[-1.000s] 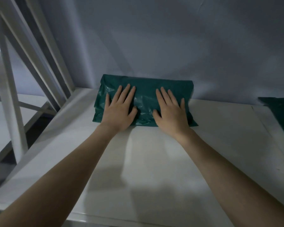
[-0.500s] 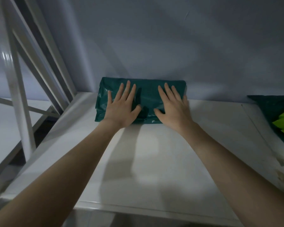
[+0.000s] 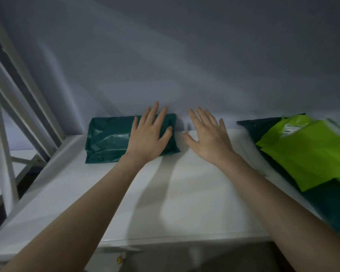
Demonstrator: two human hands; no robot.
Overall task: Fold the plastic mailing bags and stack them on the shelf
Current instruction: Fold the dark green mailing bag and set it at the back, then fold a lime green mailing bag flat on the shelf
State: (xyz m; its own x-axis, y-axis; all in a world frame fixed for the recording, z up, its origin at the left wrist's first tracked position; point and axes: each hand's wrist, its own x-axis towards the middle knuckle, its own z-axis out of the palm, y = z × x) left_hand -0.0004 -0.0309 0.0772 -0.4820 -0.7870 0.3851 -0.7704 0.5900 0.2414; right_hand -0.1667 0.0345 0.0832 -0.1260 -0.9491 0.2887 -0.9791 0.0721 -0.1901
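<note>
We have the folded dark green mailing bag [image 3: 114, 137] lying on the white shelf [image 3: 185, 193], pushed back against the wall, and our left hand [image 3: 148, 138] lies over its right end with the fingers straight and spread. Whether the palm presses down or only hovers just above the plastic, we cannot tell. Our right hand [image 3: 208, 137] is off the bag, just to the right of it, fingers spread and holding nothing, over bare shelf. Further to the right of that hand sits a loose pile of bright green bags [image 3: 310, 152] on darker ones, seemingly not yet folded. We judge the step in hand to be settling this bag before reaching for another. To do it well, we should flatten the slick plastic with the whole palm so the fold does not spring open, keep the bag square to the wall, and lift away straight up without dragging it.
</note>
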